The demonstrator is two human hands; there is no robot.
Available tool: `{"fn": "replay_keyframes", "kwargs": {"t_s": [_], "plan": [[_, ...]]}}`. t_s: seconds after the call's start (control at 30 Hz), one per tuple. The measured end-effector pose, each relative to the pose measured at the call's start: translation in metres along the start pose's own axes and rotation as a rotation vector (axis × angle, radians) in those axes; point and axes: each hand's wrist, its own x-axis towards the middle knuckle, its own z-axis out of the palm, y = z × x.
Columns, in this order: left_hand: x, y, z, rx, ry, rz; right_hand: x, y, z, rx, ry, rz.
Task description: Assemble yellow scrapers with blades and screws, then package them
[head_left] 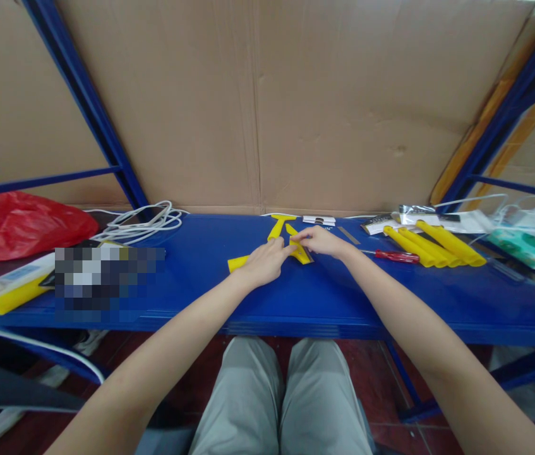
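Note:
My left hand [267,260] is closed round a yellow scraper [301,254], whose handle end sticks out to the left of the hand, over the blue table [191,253]. With its fingers pinched together, my right hand [317,240] touches the scraper's wide head, where a thin metal blade edge shows. Just behind my left hand lies a second yellow scraper [282,221]. A flat grey blade [348,236] rests behind my right wrist. Farther right is a red screwdriver [396,256].
Several yellow handles [438,246] lie at the right near small packets [416,215] and a green-white pack [527,249]. A white cable coil [148,222] and a red bag [25,225] are at the left. Cardboard [258,107] stands behind the table.

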Motion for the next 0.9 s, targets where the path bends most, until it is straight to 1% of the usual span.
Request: {"fn": "replay_keyframes", "kwargs": {"t_s": [0.07,0.1,0.13,0.17,0.23,0.3,0.37,0.6,0.7,0.8,0.9], "plan": [[0.000,0.002,-0.001,0.003,0.054,0.023,0.001,0.000,-0.004,0.081,0.153,0.042],[0.001,0.003,-0.002,0.005,0.078,0.037,0.001,0.000,-0.005,0.134,0.212,0.076],[0.001,0.003,-0.002,0.005,0.098,0.052,0.001,0.000,-0.006,0.196,0.243,0.115],[0.001,0.003,-0.002,0.003,0.114,0.069,0.002,0.001,-0.007,0.263,0.240,0.153],[0.001,0.003,-0.002,-0.003,0.135,0.100,0.002,0.001,-0.007,0.393,0.182,0.214],[0.001,0.002,0.000,-0.006,0.144,0.123,0.001,0.001,-0.007,0.485,0.134,0.231],[0.001,0.003,0.001,0.000,0.143,0.130,-0.001,-0.001,-0.007,0.528,0.122,0.223],[0.001,0.007,0.003,0.065,0.072,0.083,-0.002,-0.005,-0.003,0.502,0.180,0.203],[0.002,0.007,0.004,0.099,0.039,0.028,-0.002,-0.007,0.001,0.522,0.166,0.184],[0.004,0.006,0.005,0.099,0.024,-0.012,-0.003,-0.008,0.003,0.549,0.161,0.181],[0.005,0.006,0.005,0.090,0.026,-0.010,-0.003,-0.010,0.003,0.566,0.177,0.194]]}}
